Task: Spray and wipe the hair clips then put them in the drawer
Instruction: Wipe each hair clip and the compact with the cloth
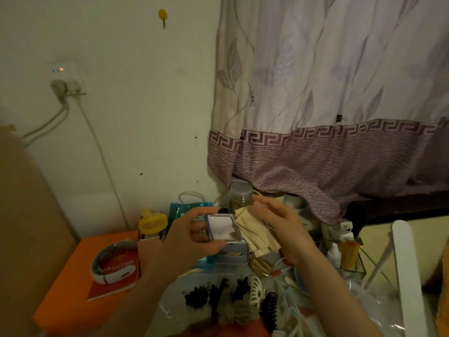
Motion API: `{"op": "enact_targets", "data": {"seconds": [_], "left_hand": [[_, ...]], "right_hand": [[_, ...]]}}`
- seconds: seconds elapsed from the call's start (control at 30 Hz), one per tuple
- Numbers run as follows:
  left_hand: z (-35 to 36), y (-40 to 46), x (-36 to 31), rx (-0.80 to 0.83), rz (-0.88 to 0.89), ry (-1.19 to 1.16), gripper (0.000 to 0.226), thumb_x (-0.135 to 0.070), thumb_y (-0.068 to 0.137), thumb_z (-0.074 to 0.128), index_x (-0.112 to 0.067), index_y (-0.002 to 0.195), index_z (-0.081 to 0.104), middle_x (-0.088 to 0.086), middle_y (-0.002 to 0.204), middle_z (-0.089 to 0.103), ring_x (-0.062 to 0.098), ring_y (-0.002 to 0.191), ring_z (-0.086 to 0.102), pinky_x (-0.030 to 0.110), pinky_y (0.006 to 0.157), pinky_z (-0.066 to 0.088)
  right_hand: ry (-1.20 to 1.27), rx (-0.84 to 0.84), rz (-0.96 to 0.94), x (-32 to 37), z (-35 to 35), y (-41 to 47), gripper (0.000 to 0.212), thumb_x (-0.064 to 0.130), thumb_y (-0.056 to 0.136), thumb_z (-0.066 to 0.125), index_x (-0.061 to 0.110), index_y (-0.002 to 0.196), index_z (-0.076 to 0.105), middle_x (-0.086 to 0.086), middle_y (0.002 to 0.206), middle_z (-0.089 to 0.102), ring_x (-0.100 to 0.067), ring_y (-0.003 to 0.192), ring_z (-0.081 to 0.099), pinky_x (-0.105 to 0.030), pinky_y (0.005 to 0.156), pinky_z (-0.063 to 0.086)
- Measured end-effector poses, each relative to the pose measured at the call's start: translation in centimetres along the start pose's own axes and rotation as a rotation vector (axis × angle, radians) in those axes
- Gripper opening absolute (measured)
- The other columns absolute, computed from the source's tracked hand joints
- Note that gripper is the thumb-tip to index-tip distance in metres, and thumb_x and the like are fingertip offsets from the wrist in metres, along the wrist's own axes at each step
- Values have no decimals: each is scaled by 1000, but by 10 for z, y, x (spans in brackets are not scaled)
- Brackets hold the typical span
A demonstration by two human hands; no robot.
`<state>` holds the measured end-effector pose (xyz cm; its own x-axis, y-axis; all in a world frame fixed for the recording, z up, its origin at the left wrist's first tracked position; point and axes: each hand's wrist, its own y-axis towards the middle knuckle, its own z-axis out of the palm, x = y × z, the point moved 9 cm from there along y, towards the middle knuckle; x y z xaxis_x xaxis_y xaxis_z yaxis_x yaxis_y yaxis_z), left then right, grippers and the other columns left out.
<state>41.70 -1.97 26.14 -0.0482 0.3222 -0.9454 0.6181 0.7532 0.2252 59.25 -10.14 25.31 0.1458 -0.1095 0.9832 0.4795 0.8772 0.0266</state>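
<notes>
Head view: left hand point(194, 237) grips a small drawer point(223, 229), thumb under, fingers on its left side; white liner inside. Right hand point(279, 224) pinches a beige cloth point(255, 232) just right of the drawer. Hair clips point(233, 297) lie below both hands, near the tabletop's front edge, apart from either grip. Red booklet point(114, 271) print unreadable; bottom clips cut off.

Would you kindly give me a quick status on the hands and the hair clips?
Left hand grips small open drawer. Right hand holds beige cloth. Hair clips lie on table below, none in drawer. Nothing blocking.
</notes>
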Motion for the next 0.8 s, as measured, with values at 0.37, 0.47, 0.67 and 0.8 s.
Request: {"op": "enact_targets", "data": {"seconds": [0.37,0.47,0.67,0.8], "left_hand": [[4,5,-14,7,74,-8,63,16,68,75,-19,117,54,-10,92,75,15,83,73,21,64,57],[5,7,-18,15,77,-11,66,14,69,75,-17,122,52,-3,98,73,18,82,73,22,64,57],[9,8,-26,21,99,-35,77,12,74,71,-28,133,41,3,108,71,18,84,73,21,64,57],[6,14,-36,14,114,-1,74,11,73,73,-22,133,44,-6,101,73,20,84,70,31,68,60]], "right_hand": [[-78,52,-8,8,6,1,54,-12,69,76,13,114,61,-16,97,71,-22,77,70,-33,64,58],[-36,5,-49,12,5,4,39,-9,70,76,14,98,63,-16,94,72,-22,73,70,-31,59,57],[-68,-125,-156,21,-1,8,15,8,78,77,13,85,64,-18,91,73,-35,86,69,-47,79,57],[-75,-145,-187,33,2,14,13,10,78,77,10,86,66,-13,88,74,-32,84,71,-45,77,58]]}}
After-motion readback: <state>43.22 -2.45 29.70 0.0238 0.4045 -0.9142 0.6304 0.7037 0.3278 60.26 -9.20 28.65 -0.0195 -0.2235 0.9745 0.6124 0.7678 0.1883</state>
